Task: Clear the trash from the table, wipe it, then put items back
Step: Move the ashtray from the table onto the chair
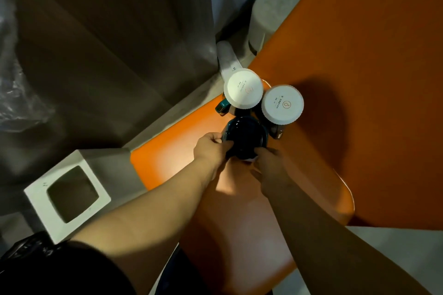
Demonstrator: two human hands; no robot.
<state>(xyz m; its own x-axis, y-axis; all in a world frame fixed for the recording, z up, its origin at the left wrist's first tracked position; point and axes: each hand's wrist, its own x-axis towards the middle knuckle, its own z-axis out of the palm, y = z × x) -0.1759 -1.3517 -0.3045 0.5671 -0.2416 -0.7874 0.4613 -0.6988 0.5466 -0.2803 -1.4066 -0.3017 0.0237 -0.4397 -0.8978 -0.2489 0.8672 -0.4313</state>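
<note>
Left hand (212, 148) and right hand (271, 163) grip a dark, perhaps teal, container (244, 137); two white-lidded jars (243, 88) just behind.

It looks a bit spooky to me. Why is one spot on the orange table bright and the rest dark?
Head view: a small patch of light lands on the orange table by the left hand, so it glows; a deep shadow lies right of the white-lidded jar; the edges of this view look smeared and bent.

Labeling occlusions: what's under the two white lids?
Under the left lid a teal part pokes out; under the right lid a dark edge shows. The rest of both is covered by the lids.
</note>
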